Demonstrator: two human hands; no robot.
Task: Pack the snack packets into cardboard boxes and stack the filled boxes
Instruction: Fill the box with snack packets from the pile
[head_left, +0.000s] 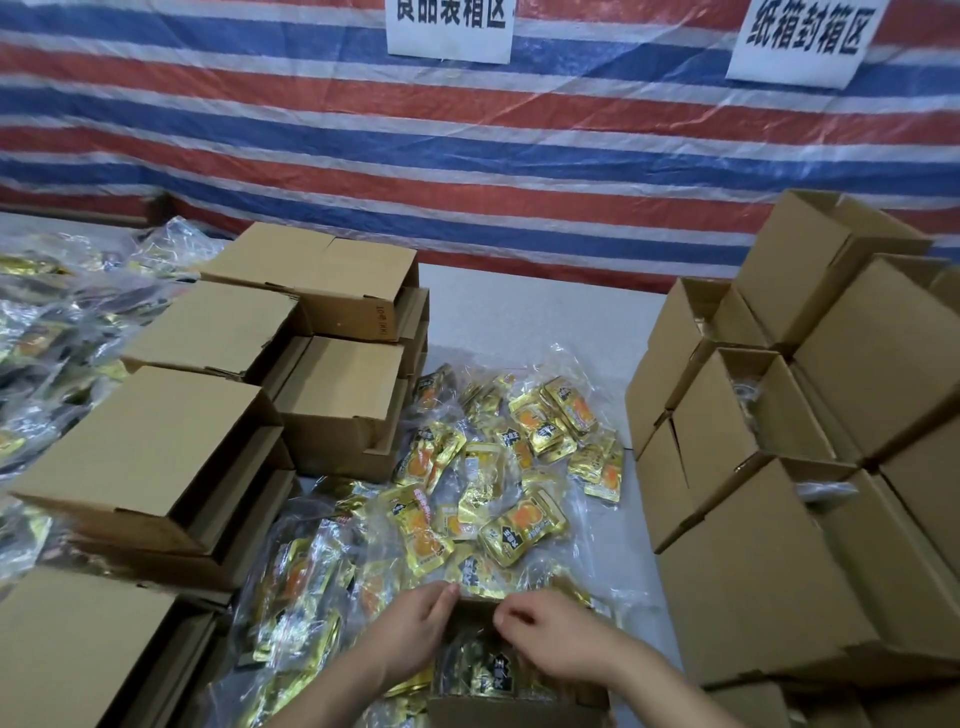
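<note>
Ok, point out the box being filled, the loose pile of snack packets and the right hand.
Open box (519, 713), head view: near cardboard wall.
Snack packets (522, 535), head view: gold packet in the pile's middle.
Right hand (550, 631), head view: back of the hand.

You see a woven plastic tarpaulin across the upper half of the frame, banded in red, blue and white stripes. Two white paper signs at the top carry black characters. The plain cardboard boxes stacked at left and right are tan brown, one at upper centre stamped with small dark print. The small foil snack packets heaped at centre are shiny gold with an orange round picture and a black label patch bearing pale characters. The clear plastic bags at far left glint silver over gold and black. The flat surface shows pale grey-white.
</note>
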